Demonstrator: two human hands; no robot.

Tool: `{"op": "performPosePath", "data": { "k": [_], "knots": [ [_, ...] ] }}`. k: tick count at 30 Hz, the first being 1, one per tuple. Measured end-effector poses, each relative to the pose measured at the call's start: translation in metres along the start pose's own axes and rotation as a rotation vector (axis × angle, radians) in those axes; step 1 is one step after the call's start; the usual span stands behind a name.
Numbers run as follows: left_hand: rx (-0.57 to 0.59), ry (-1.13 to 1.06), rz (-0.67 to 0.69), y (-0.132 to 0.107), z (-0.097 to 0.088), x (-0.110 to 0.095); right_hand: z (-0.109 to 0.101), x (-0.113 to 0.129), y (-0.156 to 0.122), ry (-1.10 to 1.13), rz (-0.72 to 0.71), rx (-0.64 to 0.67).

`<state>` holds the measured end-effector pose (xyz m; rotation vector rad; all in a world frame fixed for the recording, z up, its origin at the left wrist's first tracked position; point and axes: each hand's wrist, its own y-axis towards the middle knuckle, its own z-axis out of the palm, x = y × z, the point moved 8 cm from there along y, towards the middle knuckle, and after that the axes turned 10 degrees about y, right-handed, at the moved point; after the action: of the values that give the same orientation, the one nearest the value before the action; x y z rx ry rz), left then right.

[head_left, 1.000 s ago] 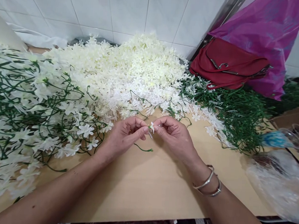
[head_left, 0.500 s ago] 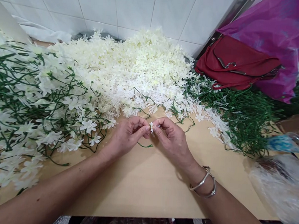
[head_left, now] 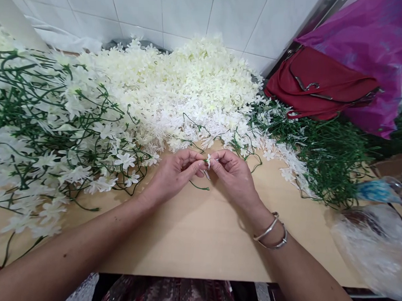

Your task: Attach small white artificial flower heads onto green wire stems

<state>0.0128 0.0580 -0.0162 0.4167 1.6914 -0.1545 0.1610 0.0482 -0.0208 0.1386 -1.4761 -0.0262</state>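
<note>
Above the middle of the table, my two hands meet fingertip to fingertip. My left hand point(head_left: 176, 174) is closed, pinching a green plastic stem point(head_left: 199, 186) whose lower end sticks out beneath the fingers. A small white artificial flower point(head_left: 209, 160) sits between the two sets of fingertips, against the stem's green tip. My right hand point(head_left: 233, 174) pinches the flower from the other side; thin white strands show at its fingers. Just beyond both hands lies a heap of loose cream-white flowers point(head_left: 204, 83). How far the stem and flower are joined is hidden by the fingers.
White flowers on green stems point(head_left: 70, 130) are piled at the left. Bare green stems point(head_left: 335, 157) lie at the right, by a red handbag point(head_left: 325, 85) and a purple plastic bag point(head_left: 368, 42). A clear plastic bag point(head_left: 374, 249) rests on the table's point(head_left: 189, 244) right side.
The flower has turned from facing me to edge-on, and a green tip now shows against it. Both hands stay pinched together. The view has shifted slightly.
</note>
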Motion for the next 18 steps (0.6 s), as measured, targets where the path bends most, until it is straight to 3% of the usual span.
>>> {"op": "performPosePath", "data": {
  "k": [5, 18],
  "knots": [
    [0.008, -0.001, -0.04, 0.0024, -0.001, 0.0071, -0.0026, -0.0032, 0.002, 0.093, 0.054, -0.032],
    [-0.022, 0.107, -0.001, -0.0031, -0.0006, 0.0092, 0.0032, -0.0054, -0.0042, 0.046, 0.044, -0.05]
  ]
}}
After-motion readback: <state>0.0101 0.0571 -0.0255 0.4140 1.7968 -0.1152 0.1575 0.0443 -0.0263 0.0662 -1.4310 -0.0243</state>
